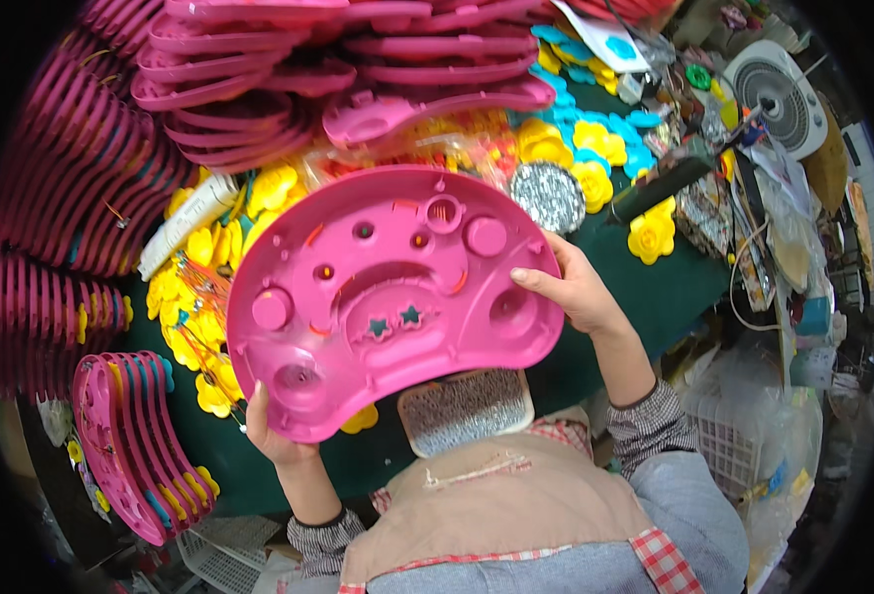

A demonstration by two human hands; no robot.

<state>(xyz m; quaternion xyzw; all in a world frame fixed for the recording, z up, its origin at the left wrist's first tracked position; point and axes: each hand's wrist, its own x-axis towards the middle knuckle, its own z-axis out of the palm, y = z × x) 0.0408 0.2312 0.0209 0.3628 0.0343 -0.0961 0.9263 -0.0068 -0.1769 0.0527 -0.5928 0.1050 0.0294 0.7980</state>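
Both hands (277,436) (576,289) raised, fingers curled.

You're at a toy-assembly workbench in a small factory or workshop: stacks of identical pink plastic trays (259,69) from 9 to 12 o'clock, heaps of yellow flower parts (209,247) and blue ones (595,59) on the green table (675,297), a fan (778,94) at 2 o'clock.
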